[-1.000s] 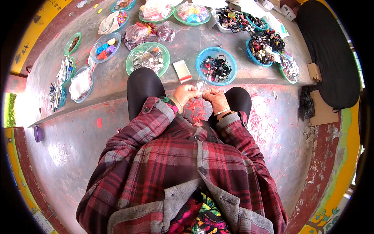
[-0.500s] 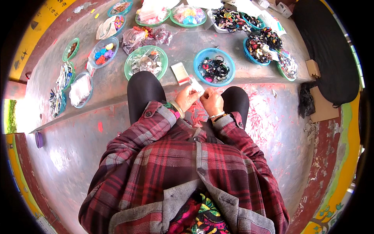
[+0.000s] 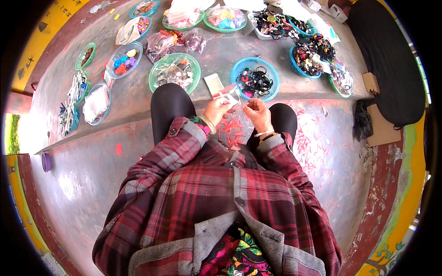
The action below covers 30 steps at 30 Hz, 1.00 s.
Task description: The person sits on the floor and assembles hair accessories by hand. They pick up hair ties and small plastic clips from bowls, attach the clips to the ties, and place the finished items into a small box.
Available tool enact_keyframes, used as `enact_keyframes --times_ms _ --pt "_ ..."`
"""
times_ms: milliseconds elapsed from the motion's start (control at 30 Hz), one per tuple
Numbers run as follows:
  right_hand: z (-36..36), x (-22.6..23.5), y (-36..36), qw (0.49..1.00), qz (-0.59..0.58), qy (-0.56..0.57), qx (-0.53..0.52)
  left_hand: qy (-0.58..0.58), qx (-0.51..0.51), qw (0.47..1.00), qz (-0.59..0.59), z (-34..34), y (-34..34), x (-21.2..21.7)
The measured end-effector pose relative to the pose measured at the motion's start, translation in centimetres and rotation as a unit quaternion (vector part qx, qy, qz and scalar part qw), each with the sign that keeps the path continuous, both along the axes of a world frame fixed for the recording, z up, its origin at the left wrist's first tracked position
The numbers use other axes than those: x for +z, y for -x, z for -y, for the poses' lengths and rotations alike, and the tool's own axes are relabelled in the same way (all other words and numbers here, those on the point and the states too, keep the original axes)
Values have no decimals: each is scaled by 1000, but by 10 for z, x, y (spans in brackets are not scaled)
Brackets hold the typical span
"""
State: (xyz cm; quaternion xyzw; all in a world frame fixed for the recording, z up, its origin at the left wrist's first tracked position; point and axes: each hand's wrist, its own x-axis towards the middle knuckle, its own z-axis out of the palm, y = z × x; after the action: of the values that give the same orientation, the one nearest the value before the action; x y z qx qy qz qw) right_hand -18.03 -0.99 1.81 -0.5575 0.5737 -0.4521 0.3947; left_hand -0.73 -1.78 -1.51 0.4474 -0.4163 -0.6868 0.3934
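My left hand (image 3: 218, 111) pinches a small clear-and-white plastic packet (image 3: 235, 96) in front of my knees. Close to its right, my right hand (image 3: 259, 116) has its thumb and fingertips pressed together; whatever they grip is too small to make out. A narrow gap separates the two hands. Just beyond the packet lies a small open white box (image 3: 212, 83) with a red strip (image 3: 224, 91) beside it. The blue basket (image 3: 234, 70) past my right hand contains black hair ties (image 3: 255, 83).
A green basket (image 3: 153, 69) of small bagged pieces stands by my left knee. Several more baskets line the raised ledge, among them a blue one (image 3: 293, 62) heaped with hair ties. Red scraps (image 3: 309, 138) litter the floor. At right lie a black bag (image 3: 363, 123) and cardboard (image 3: 384, 126).
My hands have drawn apart slightly, the right one moving rightward. The packet in my left hand now shows more fully, tilted near the blue basket's rim.
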Motion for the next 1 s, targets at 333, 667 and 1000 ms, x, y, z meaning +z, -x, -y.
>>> enact_keyframes --times_ms 333,667,1000 --pt "-6 1 14 931 224 -246 147 -18 -66 997 -34 -6 1 14" --pt "-6 -5 10 918 305 -223 118 -83 -80 992 -49 -9 1 28" --pt "-4 0 10 935 219 -235 150 -98 12 990 -96 -8 2 18"
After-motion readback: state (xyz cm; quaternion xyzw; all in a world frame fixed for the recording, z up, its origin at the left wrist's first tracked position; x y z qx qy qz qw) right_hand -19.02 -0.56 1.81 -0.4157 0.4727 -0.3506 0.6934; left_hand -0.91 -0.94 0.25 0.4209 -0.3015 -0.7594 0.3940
